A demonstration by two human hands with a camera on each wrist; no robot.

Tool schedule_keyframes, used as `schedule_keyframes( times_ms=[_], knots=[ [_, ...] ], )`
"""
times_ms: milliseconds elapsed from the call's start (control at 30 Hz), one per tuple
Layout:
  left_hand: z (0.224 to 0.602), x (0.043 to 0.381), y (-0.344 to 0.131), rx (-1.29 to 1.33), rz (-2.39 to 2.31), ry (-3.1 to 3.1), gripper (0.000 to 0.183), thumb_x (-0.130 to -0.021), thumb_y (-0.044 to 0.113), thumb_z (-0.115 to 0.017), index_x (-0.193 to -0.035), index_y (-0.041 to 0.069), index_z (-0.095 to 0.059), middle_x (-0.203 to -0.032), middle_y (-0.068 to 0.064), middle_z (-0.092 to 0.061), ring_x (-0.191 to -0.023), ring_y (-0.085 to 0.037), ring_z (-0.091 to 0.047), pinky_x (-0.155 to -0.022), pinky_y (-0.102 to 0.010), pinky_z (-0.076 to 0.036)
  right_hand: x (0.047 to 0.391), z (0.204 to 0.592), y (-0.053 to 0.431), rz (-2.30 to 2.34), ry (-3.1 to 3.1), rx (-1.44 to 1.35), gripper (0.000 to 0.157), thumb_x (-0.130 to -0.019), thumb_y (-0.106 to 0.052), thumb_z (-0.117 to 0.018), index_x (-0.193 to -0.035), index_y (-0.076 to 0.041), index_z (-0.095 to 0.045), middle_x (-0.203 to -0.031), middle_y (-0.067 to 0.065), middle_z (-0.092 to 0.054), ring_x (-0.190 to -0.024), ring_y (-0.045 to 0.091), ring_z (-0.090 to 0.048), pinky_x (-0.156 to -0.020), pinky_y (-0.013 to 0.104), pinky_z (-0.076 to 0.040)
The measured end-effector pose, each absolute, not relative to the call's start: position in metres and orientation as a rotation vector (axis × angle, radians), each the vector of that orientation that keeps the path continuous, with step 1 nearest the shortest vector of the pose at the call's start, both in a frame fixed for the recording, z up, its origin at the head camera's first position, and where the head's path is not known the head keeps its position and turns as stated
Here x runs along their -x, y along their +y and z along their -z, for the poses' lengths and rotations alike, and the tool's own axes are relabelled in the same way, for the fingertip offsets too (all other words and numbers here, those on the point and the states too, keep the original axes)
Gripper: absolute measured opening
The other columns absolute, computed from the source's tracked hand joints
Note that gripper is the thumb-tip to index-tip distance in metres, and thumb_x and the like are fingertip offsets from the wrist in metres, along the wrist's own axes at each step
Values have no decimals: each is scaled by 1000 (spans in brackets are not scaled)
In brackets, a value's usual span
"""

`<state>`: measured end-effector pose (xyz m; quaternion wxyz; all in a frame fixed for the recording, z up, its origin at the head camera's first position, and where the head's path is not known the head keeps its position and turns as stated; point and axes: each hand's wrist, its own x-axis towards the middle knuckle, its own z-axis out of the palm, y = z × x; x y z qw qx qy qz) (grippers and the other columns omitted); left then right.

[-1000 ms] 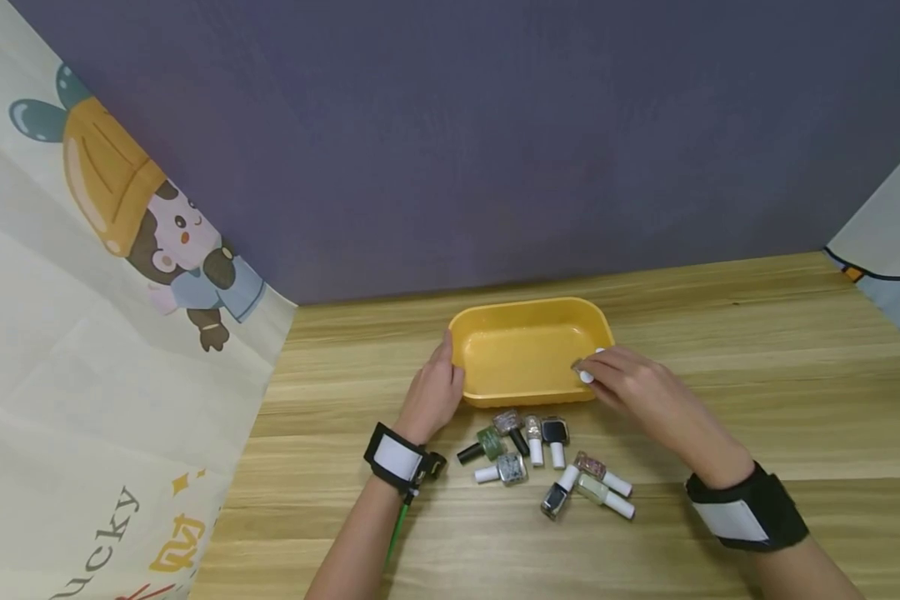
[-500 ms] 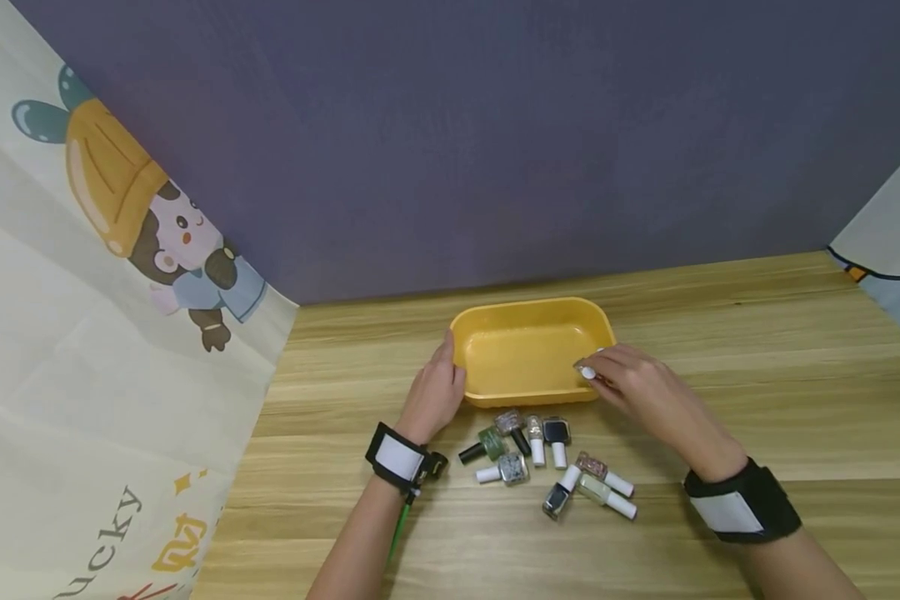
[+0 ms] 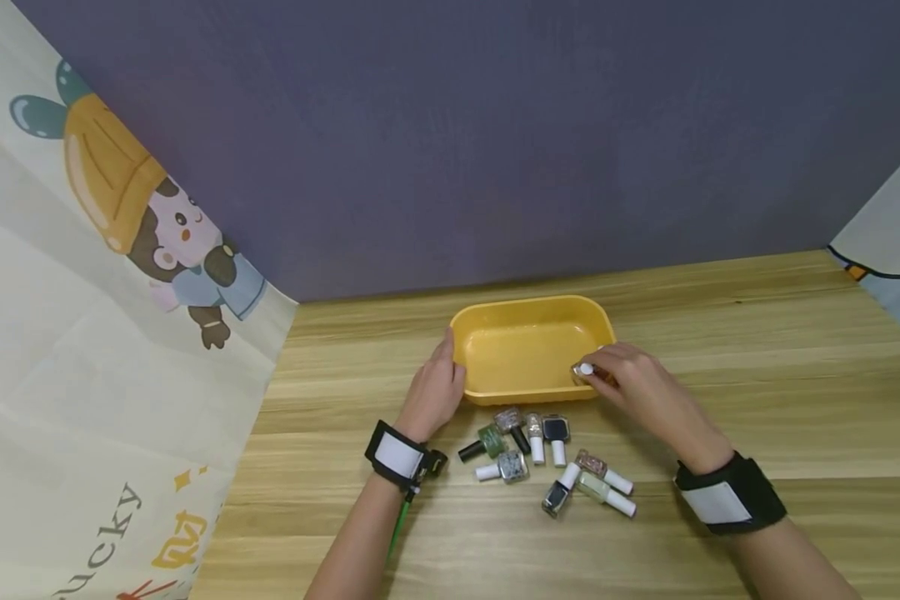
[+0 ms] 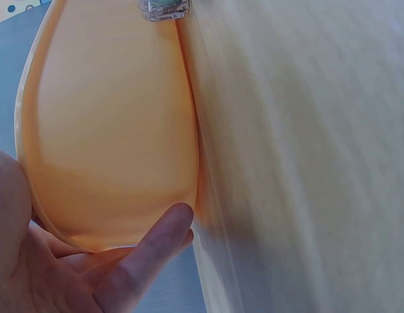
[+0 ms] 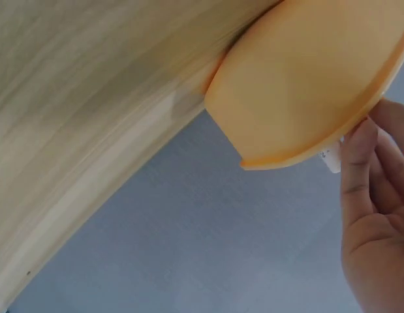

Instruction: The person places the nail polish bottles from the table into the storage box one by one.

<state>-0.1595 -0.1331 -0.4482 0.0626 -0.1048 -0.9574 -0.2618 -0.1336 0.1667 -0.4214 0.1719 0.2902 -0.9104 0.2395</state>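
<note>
At the left end of the yellow plastic tray (image 3: 525, 358), my left hand (image 3: 431, 392) grips the wall. In the left wrist view its thumb (image 4: 153, 251) lies at the near corner. My right hand (image 3: 637, 387) is at the tray's right end and pinches a glittery nail polish bottle (image 3: 578, 373) with a white cap, inside the rim. The bottle's glass (image 4: 164, 9) also shows at the top of the left wrist view. Another white piece (image 5: 331, 158) shows beside the right fingers in the right wrist view; the fingers hide most of it.
In front of the tray several nail polish bottles lie on the wooden table (image 3: 330, 500), among them a green one (image 3: 491, 441), a black one (image 3: 556, 429) and a pale green one (image 3: 592, 486). A dark wall panel (image 3: 495, 150) stands behind.
The right hand has shifted slightly and the pinched bottle has turned, so more of its glass shows low in the tray's right end. The left hand and the loose bottles stay put.
</note>
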Motion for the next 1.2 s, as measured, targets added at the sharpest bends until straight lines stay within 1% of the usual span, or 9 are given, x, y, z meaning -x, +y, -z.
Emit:
schedule_keyframes(
  times_ms=[267, 433, 500, 700, 767, 900, 1000, 1100, 1200],
  knots=[
    [446, 160, -133, 321, 790, -2922, 60, -95, 23, -33, -148, 10, -7, -148, -9, -29, -50, -13, -41, -68, -29, -42, 135, 422, 165, -656, -2545, -787, 14, -79, -18, -67, -89, -8, -67, -76, -3, -58, -69, 9, -50, -60, 28, -45],
    [446, 161, -134, 326, 784, -2909, 60, -95, 23, -34, -148, 10, -8, -148, -8, -29, -57, -14, -44, -77, -29, -42, 136, 420, 164, -621, -2561, -753, 12, -80, -20, -67, -87, -10, -68, -76, -3, -59, -69, 11, -52, -59, 31, -45],
    [446, 161, -135, 326, 783, -2900, 60, -95, 23, -34, -147, 9, -9, -148, -8, -29, -63, -14, -47, -82, -30, -43, 137, 419, 163, -624, -2574, -749, 11, -81, -20, -66, -86, -11, -68, -76, -4, -59, -69, 11, -52, -59, 32, -45],
    [448, 162, -136, 321, 783, -2895, 59, -95, 24, -34, -147, 9, -10, -148, -7, -29, -74, -17, -51, -85, -31, -42, 138, 417, 162, -626, -2638, -752, 11, -83, -21, -64, -86, -11, -68, -76, -4, -59, -71, 12, -53, -62, 32, -45],
    [449, 162, -136, 318, 780, -2899, 59, -95, 24, -34, -147, 10, -10, -148, -6, -29, -75, -18, -51, -84, -31, -42, 138, 417, 163, -629, -2662, -746, 13, -83, -20, -63, -89, -10, -68, -78, -2, -61, -72, 13, -54, -64, 33, -46],
    [450, 163, -136, 325, 776, -2896, 59, -95, 24, -34, -147, 10, -9, -148, -6, -29, -82, -17, -52, -86, -31, -42, 138, 417, 163, -655, -2700, -734, 15, -84, -17, -62, -93, -6, -69, -82, 2, -63, -75, 16, -56, -67, 35, -48],
    [450, 163, -136, 333, 777, -2894, 59, -95, 24, -34, -147, 11, -9, -148, -6, -30, -75, -16, -52, -83, -31, -43, 138, 418, 162, -669, -2709, -732, 15, -84, -15, -61, -93, -5, -68, -82, 3, -63, -74, 16, -56, -66, 34, -48],
    [449, 162, -136, 336, 782, -2901, 59, -95, 24, -34, -147, 12, -8, -148, -6, -29, -58, -15, -45, -74, -29, -42, 138, 419, 162, -672, -2708, -730, 15, -84, -15, -62, -92, -5, -68, -81, 3, -62, -73, 15, -56, -65, 33, -47],
    [450, 162, -136, 334, 784, -2911, 60, -95, 24, -34, -147, 12, -7, -148, -6, -29, -51, -14, -40, -70, -29, -41, 136, 419, 161, -662, -2692, -731, 14, -83, -14, -63, -91, -4, -68, -81, 4, -63, -73, 16, -57, -66, 34, -48]
  ],
)
